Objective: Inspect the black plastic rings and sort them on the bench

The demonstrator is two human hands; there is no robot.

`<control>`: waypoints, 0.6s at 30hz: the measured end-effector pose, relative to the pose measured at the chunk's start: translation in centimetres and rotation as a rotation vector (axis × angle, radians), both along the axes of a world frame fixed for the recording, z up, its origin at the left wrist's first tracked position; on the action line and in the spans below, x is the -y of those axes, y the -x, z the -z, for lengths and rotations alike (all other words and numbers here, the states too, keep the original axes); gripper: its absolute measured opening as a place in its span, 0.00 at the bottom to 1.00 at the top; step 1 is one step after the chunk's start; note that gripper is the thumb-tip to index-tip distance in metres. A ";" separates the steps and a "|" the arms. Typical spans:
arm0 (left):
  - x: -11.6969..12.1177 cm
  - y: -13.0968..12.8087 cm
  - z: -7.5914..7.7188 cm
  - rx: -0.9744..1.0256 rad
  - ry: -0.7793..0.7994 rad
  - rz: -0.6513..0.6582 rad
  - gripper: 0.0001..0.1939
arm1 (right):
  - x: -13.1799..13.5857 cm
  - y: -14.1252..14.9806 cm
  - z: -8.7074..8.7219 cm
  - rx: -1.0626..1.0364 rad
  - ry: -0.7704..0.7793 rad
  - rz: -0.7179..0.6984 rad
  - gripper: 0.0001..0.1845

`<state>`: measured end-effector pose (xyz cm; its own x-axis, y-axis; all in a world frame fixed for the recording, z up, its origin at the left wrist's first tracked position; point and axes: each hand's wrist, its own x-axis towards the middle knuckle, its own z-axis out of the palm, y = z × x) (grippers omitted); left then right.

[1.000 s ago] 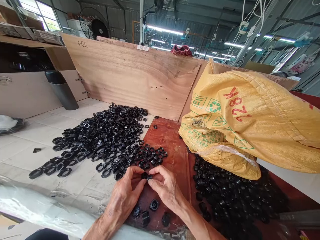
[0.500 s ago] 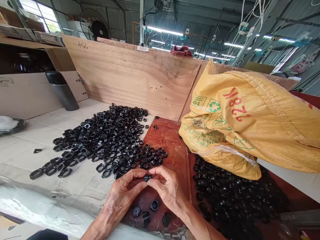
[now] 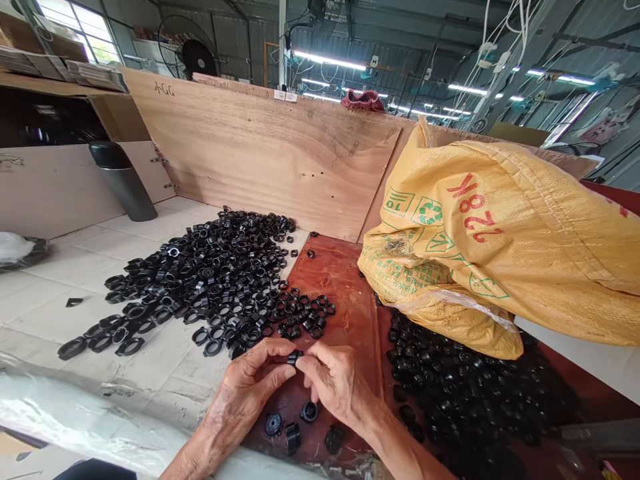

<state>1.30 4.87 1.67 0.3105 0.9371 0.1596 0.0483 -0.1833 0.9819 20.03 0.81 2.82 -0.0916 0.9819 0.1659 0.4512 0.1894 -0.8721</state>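
Observation:
A small black plastic ring (image 3: 293, 358) is pinched between the thumb and fingers of my left hand (image 3: 249, 385). From the other side my right hand (image 3: 334, 379) closes on the same ring, its thumb against the edge and its fingers curled below. Under my hands, on the reddish-brown board (image 3: 336, 267), lie several loose black round parts, among them a ribbed disc (image 3: 273, 424), a cap (image 3: 309, 411) and a part on its side (image 3: 293, 438). A large heap of black rings (image 3: 215, 267) spreads just beyond my left hand.
At right, a yellow woven sack (image 3: 450, 220) leans over another heap of black parts (image 3: 450, 387). A wooden panel (image 3: 260, 147) stands at the back. A dark flask (image 3: 125, 183) is at left, and a plastic-wrapped roll (image 3: 90, 420) runs along the near edge.
The fingers of my right hand have curled downward around the ring, with the thumb shifting over its edge. My left hand keeps nearly the same grip and place.

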 end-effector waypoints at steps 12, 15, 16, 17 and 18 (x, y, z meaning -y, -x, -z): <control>-0.1 0.0 0.8 -0.016 0.015 0.008 0.09 | 0.4 0.4 -1.5 0.031 -0.016 -0.008 0.16; -0.2 0.1 1.0 -0.040 -0.019 -0.020 0.09 | 0.4 0.2 -1.3 0.069 -0.071 0.042 0.22; -0.2 0.1 0.9 -0.036 -0.022 -0.022 0.08 | 0.4 0.2 -1.3 0.044 -0.068 0.041 0.19; -0.2 0.1 0.9 -0.030 -0.021 -0.021 0.08 | 0.4 0.2 -1.4 0.018 -0.055 0.038 0.15; -0.2 0.1 0.8 -0.024 -0.019 -0.020 0.08 | 0.4 0.2 -1.5 0.004 -0.042 0.032 0.12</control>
<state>1.19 5.07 0.84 0.2957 0.9400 0.1699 0.0755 -0.2003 0.9768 19.82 0.42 4.34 -0.0612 0.9766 0.2064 0.4609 0.2110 -0.8620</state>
